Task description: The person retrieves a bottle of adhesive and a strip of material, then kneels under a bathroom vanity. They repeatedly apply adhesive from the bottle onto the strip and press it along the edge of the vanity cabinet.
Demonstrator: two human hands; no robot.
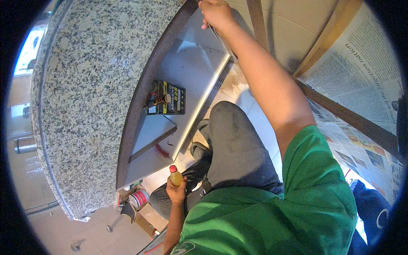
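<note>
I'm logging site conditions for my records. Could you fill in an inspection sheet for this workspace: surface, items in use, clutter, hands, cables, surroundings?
Surface: grey speckled stone slab beside an open white-lined cabinet with dark brown edging.
Items in use: small bottle of yellowish liquid with a red cap.
Clutter: black-and-yellow rectangular tin and curled red scrap inside the cabinet; red-and-white cylindrical can at lower left.
Hands: left hand grips the bottle; right hand is raised by the cabinet edging, its grip unclear.
Cables: nothing seen for certain.
Surroundings: printed newspaper sheets and brown wooden bars at right; pale tiled floor.
</note>
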